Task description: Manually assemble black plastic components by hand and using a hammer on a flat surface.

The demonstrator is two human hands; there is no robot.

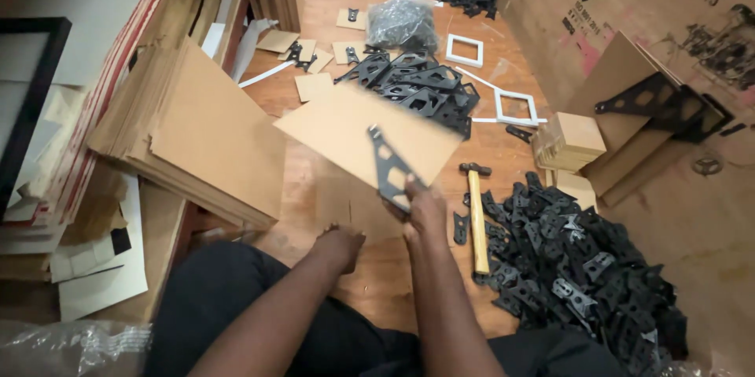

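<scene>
The right hand (425, 208) pinches a brown board (346, 129) with a black bracket (389, 169) against it, raised above the floor (377, 267). The left hand (340, 243) is curled closed, empty, just beside. A hammer (476, 220) lies right of them, beside a pile of black brackets (582, 267).

We look down on a worn wooden floor (338, 39), lit warmly from above. At our left a stack of brown boards (204, 141) lies beside a red-edged pile of panels (118, 55) and a black frame (31, 102). At our right a large cardboard box (629, 0) leans. Black metal brackets (582, 267) heap on the floor near a hammer (476, 220), with white frames (464, 51) farther off.
</scene>
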